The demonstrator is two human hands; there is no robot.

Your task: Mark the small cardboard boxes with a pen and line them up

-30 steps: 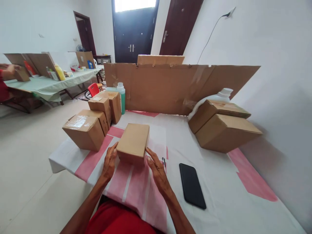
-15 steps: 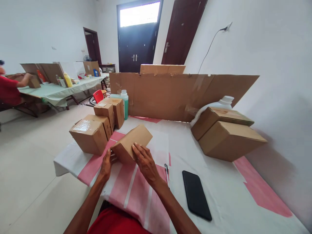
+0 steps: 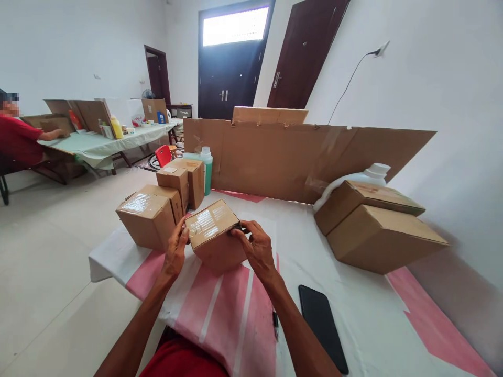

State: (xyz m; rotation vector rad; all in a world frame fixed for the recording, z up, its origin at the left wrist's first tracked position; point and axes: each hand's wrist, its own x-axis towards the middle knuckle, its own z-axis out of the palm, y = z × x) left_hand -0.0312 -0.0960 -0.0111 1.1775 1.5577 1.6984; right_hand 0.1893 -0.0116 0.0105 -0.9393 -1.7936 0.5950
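Note:
A small cardboard box [image 3: 218, 243] stands on end on the white and pink tablecloth [image 3: 353, 293], its taped shiny face turned up and tilted toward me. My left hand [image 3: 176, 251] grips its left side, fingers curled on the edge. My right hand [image 3: 257, 248] holds its right side, fingertips hooked over the top far corner. A larger taped box [image 3: 146, 220] sits just left of my left hand.
Two more small boxes [image 3: 184, 180] and a green bottle [image 3: 205, 167] stand behind at left. Two big boxes [image 3: 377, 230] and a white jug [image 3: 371, 175] lie at right. A cardboard screen [image 3: 298, 159] lines the far edge. Phone [image 3: 322, 327] and pen [image 3: 275, 319] near me. A person sits at a far-left table [image 3: 98, 146].
The box lay flat with its plain side up; both hands tipped it up and turned it over, so its taped face now shows. My right hand shifted from its near side to its far corner.

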